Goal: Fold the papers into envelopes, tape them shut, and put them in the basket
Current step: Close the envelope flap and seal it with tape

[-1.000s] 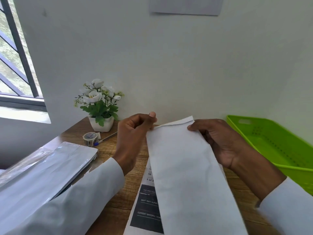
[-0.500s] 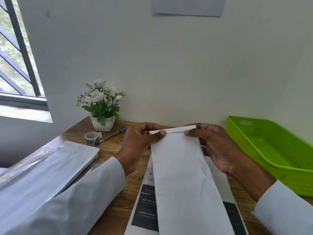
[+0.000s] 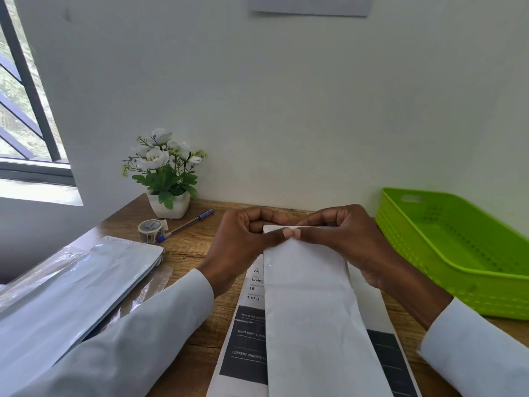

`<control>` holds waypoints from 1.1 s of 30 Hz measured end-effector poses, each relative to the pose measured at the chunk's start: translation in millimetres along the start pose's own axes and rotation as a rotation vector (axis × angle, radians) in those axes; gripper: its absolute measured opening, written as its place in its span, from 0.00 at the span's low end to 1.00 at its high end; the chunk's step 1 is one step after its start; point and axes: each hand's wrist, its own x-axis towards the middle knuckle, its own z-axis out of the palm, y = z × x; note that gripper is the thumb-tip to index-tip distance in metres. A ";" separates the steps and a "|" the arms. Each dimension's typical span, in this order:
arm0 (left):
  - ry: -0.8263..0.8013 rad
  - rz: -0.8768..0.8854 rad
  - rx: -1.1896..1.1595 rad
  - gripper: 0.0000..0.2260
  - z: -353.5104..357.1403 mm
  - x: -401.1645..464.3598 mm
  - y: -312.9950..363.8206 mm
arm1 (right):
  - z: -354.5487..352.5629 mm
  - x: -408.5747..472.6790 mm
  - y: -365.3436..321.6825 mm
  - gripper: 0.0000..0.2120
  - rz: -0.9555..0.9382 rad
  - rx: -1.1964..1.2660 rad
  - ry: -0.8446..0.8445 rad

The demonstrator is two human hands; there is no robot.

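Both hands now together at paper's top.

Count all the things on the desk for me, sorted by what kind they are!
Folded white paper, pinched by the left hand and right hand: 1
Printed sheet: 1
Green basket: 1
Tape roll: 1
Blue pen: 1
Potted flowers: 1
Plastic-wrapped paper pack: 1
Total: 7

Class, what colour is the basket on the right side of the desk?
Bright lime green; the basket shows only in the head view.
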 end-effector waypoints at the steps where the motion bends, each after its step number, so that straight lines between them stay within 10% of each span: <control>1: -0.006 -0.036 0.001 0.08 -0.7 0.3 -0.6 | 0.0 0.7 0.9 0.06 -0.002 -0.011 0.004; 27: 0.042 -0.088 0.041 0.09 -23.6 13.9 0.0 | -29.3 21.8 22.6 0.03 0.078 0.049 0.015; 33: -0.175 -0.083 -0.125 0.11 -35.9 15.8 5.8 | -30.2 22.8 31.6 0.08 0.176 0.265 0.024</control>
